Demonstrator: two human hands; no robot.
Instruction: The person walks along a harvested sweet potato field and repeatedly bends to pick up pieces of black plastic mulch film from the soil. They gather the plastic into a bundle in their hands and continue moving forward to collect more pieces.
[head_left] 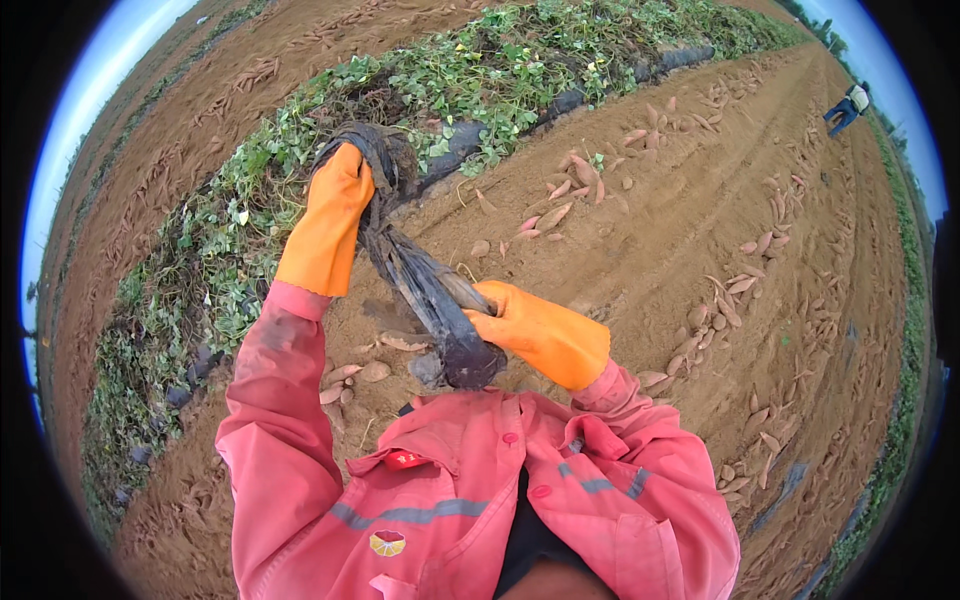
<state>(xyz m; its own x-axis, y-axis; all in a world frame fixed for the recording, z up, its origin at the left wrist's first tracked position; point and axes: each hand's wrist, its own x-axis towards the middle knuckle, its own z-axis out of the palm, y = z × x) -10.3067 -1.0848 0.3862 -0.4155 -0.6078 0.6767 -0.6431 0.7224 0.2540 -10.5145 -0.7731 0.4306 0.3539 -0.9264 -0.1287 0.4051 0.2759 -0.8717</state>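
Note:
A long strip of dirty black plastic film (420,285) stretches between my two orange-gloved hands. My left hand (338,205), raised beside the green vines, is closed round its bunched upper part. Lower down and nearer my chest, my right hand (530,328) grips the film close to its bottom end, which hangs in a dark, crumpled fold. Some of the film at the top loops over the left glove. Several sweet potatoes (343,380) lie on the soil below the strip, partly hidden by my left sleeve.
A bank of cut vines (215,240) runs along the left and far side, with black film (455,148) showing at its edge. Rows of sweet potatoes (722,305) lie on the brown soil (640,250) to the right. A person (848,106) stands far off at the right.

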